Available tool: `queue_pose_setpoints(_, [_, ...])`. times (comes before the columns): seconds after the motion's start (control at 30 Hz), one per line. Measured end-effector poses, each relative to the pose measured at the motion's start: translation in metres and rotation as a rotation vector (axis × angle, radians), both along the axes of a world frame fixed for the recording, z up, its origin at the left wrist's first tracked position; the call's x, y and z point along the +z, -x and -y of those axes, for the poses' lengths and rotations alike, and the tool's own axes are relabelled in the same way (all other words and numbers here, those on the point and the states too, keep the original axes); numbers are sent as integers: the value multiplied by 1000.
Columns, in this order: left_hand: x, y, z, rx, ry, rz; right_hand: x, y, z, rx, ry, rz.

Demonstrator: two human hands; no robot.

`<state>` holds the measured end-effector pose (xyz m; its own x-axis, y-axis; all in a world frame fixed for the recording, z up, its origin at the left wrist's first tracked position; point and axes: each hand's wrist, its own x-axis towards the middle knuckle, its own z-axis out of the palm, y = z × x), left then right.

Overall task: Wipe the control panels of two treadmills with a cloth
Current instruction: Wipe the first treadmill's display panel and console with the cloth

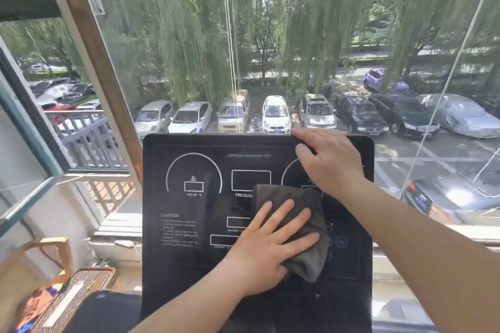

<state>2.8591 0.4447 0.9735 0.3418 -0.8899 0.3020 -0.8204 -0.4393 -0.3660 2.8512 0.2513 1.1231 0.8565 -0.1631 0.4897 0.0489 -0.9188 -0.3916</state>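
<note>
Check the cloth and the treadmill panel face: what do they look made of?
Cloth: soft dark grey fabric, matte and slightly napped, likely microfibre. It bunches and folds under the left hand. Control panel: smooth, hard black face with a semi-gloss finish, probably plastic or a film overlay. It shows flat white printed markings and a faint sheen.
</note>
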Motion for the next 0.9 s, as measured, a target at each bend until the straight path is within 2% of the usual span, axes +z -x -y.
queue_pose_setpoints(0.07, [27, -25, -13, -86, -122, 110, 3, 1, 2, 28, 20, -24])
queue_pose_setpoints(0.1, [42, -36, -17, -46, -110, 142, 4, 3, 5, 57, 51, -56])
queue_pose_setpoints(0.2, [66, -50, -17, 285, 250, 64, 7, 12, 22, 83, 141, -129])
queue_pose_setpoints(0.23, [64, -46, -11, 371, 372, 16, 7, 15, 29, 21, 155, -94])
queue_pose_setpoints(0.3, [48, -29, 8, 446, 498, -39, 8, 24, 45, -133, 120, -36])
queue_pose_setpoints(0.37, [25, -10, 24, 394, 470, -70, 4, 31, 57, -171, 4, -45])
queue_pose_setpoints(0.43, [11, 0, 26, 223, 260, 10, 0, 33, 64, -134, -111, -51])
queue_pose_setpoints(0.53, [36, -21, 17, -12, 3, 156, -1, 32, 68, -129, -267, -18])
queue_pose_setpoints(0.63, [80, -45, 27, 115, 107, 170, -1, 33, 66, -137, -320, 30])
queue_pose_setpoints(0.77, [85, -30, 65, 320, 416, -10, -4, 33, 62, -166, -357, 67])
queue_pose_setpoints(0.83, [59, -11, 80, 285, 401, -50, -5, 32, 63, -175, -371, 70])
queue_pose_setpoints(0.9, [32, 4, 83, 111, 245, -26, -6, 31, 65, -184, -379, 75])
